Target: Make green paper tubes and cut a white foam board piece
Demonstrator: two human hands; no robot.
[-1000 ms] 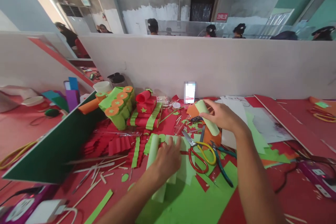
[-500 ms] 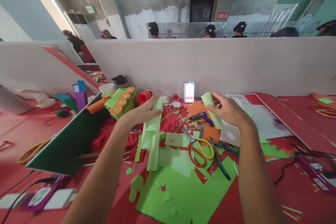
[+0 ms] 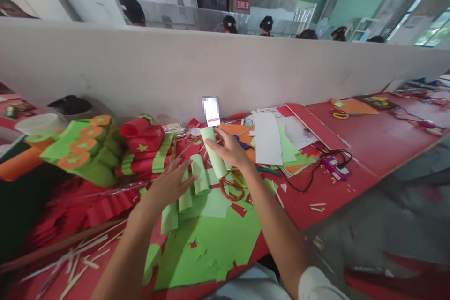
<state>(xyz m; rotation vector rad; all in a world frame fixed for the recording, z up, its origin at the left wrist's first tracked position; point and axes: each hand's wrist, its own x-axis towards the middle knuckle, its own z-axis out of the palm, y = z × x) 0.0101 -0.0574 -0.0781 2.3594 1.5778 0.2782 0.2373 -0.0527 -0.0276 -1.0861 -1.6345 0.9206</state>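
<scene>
A pale green paper tube (image 3: 215,154) is gripped in my right hand (image 3: 230,150), thumb on its near side, held at a slant over the cluttered table. My left hand (image 3: 172,185) is spread, fingers apart, just over or touching a row of similar light green tubes; I cannot tell whether it touches them. One tube (image 3: 200,176) lies right of its fingertips, and another tube (image 3: 169,219) lies below the hand. Under these is a large green sheet (image 3: 211,248) with torn holes. Red-handled scissors (image 3: 232,192) lie partly hidden below my right hand.
At left stand green and orange paper rolls (image 3: 82,145) and red rolls with green bands (image 3: 146,147). A lit phone (image 3: 211,111) leans on the partition (image 3: 246,65). White card (image 3: 267,138), a red board (image 3: 316,125) and a purple power strip (image 3: 335,168) lie at right.
The view has swung right. My left hand has let go of the tubes it held, which now lie on the paper. My right hand still holds its tube, now nearer the left hand.
</scene>
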